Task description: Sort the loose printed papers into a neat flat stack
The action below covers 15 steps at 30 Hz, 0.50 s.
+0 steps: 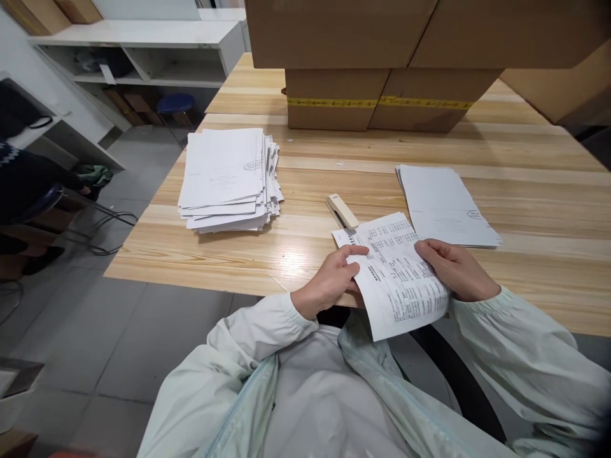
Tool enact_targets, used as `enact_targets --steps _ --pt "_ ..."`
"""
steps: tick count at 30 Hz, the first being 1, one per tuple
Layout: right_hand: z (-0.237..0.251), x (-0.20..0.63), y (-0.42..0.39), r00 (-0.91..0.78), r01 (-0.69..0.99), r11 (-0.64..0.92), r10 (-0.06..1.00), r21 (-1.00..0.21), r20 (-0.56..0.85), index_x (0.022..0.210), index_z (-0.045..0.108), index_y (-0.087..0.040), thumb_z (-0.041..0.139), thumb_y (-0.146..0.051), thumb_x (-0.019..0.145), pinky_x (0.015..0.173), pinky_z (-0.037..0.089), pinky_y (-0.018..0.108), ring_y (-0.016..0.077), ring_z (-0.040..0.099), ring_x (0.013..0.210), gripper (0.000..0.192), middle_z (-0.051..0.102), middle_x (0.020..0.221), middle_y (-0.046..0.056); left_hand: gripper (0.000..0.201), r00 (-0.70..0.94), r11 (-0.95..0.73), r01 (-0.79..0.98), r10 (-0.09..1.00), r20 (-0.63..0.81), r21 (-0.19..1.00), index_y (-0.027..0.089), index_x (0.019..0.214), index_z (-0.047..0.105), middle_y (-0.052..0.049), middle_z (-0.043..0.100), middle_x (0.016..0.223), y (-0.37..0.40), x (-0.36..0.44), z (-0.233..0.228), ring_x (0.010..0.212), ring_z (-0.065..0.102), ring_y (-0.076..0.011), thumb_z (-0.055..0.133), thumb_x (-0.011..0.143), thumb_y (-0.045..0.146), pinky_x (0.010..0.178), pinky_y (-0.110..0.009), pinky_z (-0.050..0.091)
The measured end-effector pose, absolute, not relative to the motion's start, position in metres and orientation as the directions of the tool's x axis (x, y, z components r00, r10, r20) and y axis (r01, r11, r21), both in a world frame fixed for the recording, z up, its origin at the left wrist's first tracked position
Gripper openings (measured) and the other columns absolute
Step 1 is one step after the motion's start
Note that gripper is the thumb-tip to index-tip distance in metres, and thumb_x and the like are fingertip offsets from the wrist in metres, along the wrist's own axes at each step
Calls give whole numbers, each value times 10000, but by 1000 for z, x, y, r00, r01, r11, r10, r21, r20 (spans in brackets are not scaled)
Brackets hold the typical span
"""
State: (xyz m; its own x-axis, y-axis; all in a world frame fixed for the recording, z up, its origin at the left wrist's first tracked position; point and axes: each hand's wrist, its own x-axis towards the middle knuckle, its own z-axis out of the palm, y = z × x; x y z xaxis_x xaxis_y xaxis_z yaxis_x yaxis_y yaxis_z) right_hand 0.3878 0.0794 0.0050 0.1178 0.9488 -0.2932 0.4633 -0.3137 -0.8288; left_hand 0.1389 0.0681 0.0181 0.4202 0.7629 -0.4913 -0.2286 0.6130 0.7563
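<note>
"Printout (pixel 398 283) in your grasp?"

"Yes, and bent: my left fingers (pixel 356 250) pinch its left side, my right fingers (pixel 439 247) grip its right, and it reaches past the front edge of the tabletop (pixel 310 152)."

"What lies around it?"

"A stapler (pixel 344 212) at its far left corner, a thin pile (pixel 442 203) of papers to its right, a taller stack (pixel 224 168) by the tabletop's left edge, and cardboard boxes (pixel 382 38) towards the far edge"
</note>
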Motion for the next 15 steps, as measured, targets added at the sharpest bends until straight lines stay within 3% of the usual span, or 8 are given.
enact_targets --steps 2,6,10,15 --pt "6 389 78 102 396 -386 920 -833 -378 906 649 -215 700 -651 772 471 422 237 134 556 573 459 622 690 0 359 385 598 -235 781 -491 767 127 1145 568 5 600 749 72 141 16 559 570 -83 416 852 -14 539 -197 483" --pt "11 389 70 8 325 -486 859 -811 -511 1267 569 -259 760 -642 726 472 494 290 194 646 573 689 711 741 27 338 359 584 -210 792 -494 784 134 1141 555 12 595 722 75 144 16 560 574 -87 398 877 -6 522 -190 485" --pt "13 382 62 56 359 -421 900 -833 -431 1289 565 -224 754 -646 726 410 394 240 136 536 446 729 635 583 -26 300 358 571 -193 798 -485 798 140 1155 543 16 597 690 75 144 15 564 587 -100 420 903 33 527 -200 507" --pt "9 379 59 63 448 -356 928 -820 -368 1337 557 -205 703 -658 758 418 345 241 130 490 439 750 588 551 -52 310 349 585 -181 790 -505 790 139 1153 551 6 612 720 77 143 15 579 599 -103 427 891 29 549 -216 527"
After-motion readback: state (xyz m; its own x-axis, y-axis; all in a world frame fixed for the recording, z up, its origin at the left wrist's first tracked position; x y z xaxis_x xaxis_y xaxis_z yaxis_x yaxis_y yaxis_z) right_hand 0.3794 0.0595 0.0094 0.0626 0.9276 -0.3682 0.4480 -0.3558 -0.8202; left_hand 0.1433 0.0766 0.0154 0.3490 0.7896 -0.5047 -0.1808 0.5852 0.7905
